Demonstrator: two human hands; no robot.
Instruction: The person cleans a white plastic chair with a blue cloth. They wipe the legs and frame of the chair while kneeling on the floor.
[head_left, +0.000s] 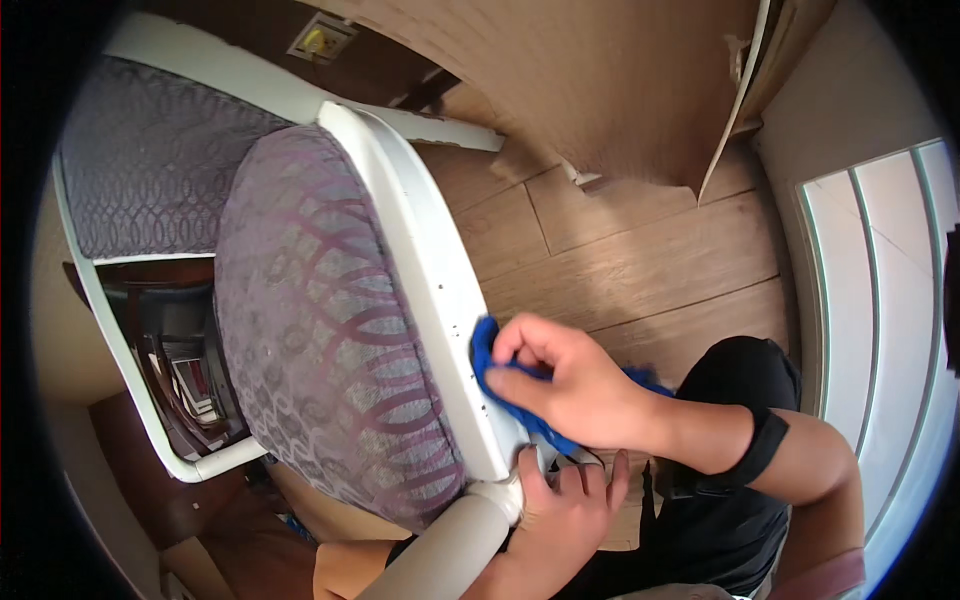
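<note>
Before me a chair with a white frame lies tipped over, its padded seat (322, 315) in grey-purple patterned fabric. Along the white seat rail (420, 247) are several small dark specks. My right hand (574, 382) presses a bunched blue cloth (486, 352) against the outer face of that rail, with part of the cloth hanging behind the hand. Lower down, my left hand (566, 506) grips the frame's corner, where a rounded white leg (450, 540) joins the rail. Some of its fingers curl out of sight behind the corner.
The patterned backrest (172, 165) extends to the upper left. A worn wooden panel (600, 82) with broken edges hangs over the wood-look floor (645, 255). A wall outlet (322, 37) holds a yellow plug. A dark chair (172, 322) shows through the frame; a white slatted panel (885, 285) stands right.
</note>
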